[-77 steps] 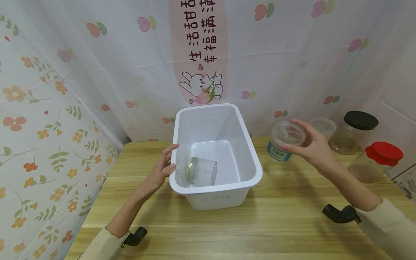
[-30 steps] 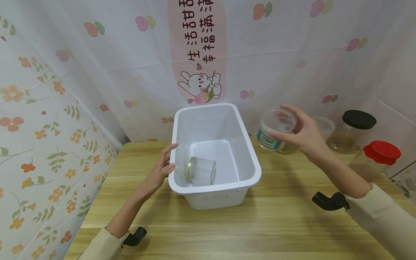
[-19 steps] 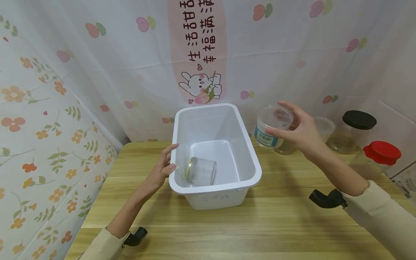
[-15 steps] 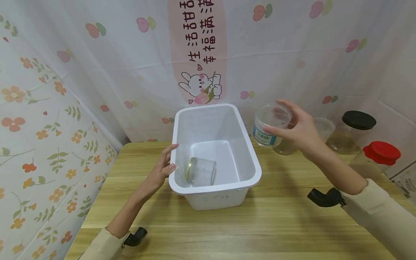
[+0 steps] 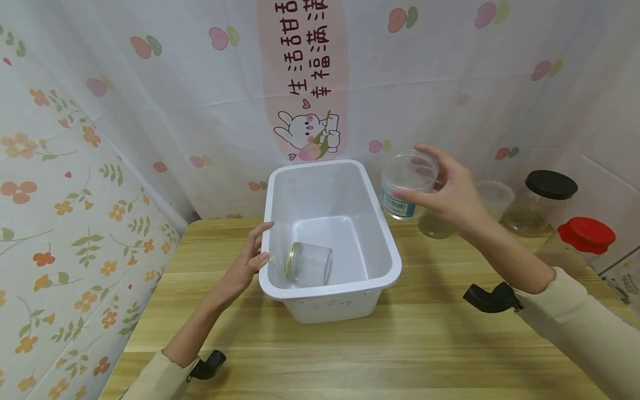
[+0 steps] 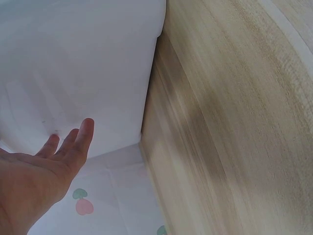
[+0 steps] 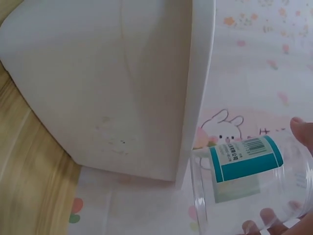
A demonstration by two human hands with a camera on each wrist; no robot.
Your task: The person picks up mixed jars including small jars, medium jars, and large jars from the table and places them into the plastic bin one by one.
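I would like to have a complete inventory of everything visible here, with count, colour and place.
Tub: 1, white, on the table
Gold-lidded jar: 1, clear, lying inside the tub
Labelled jar: 1, clear with blue label, in the right hand
Clear container: at least 1, colourless, behind the right arm; exact count unclear
Black-lidded jar: 1, clear, table's right
Red-lidded jar: 1, clear, nearer than the black-lidded one
Table: 1, wood-coloured, underneath
Curtain: 1, white, printed, behind
Floral cloth: 1, white with orange flowers, left
Wrist devices: 2, black, one per wrist
Sleeves: 2, beige, both forearms
Left hand: 1, bare, at tub's left rim
Right hand: 1, bare, holding the labelled jar
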